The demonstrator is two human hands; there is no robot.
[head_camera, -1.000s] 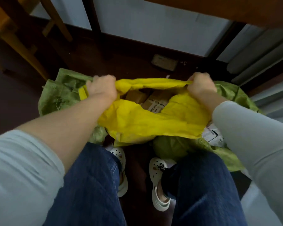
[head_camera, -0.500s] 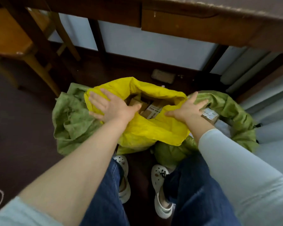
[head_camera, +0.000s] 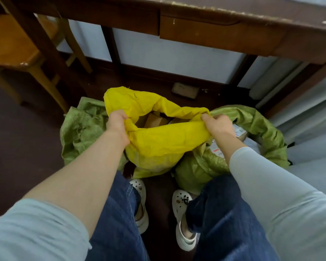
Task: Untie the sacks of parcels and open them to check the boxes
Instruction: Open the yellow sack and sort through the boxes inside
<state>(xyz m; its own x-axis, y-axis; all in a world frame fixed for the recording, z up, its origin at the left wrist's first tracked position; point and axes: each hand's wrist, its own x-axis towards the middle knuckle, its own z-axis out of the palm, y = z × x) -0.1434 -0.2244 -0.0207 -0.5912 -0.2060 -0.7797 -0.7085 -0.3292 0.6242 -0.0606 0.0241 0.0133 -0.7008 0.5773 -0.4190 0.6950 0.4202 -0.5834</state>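
I've got the yellow sack (head_camera: 158, 140) stretched between my left hand (head_camera: 117, 120) and right hand (head_camera: 217, 124), each gripping its near rim, cardboard boxes (head_camera: 155, 119) showing inside.

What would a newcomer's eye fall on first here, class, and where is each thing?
The bright yellow woven plastic sack sits at the centre, its mouth held wide by the left hand and right hand, each gripping the rim. Brown cardboard boxes show inside it, and crumpled green woven sacks lie on either side.
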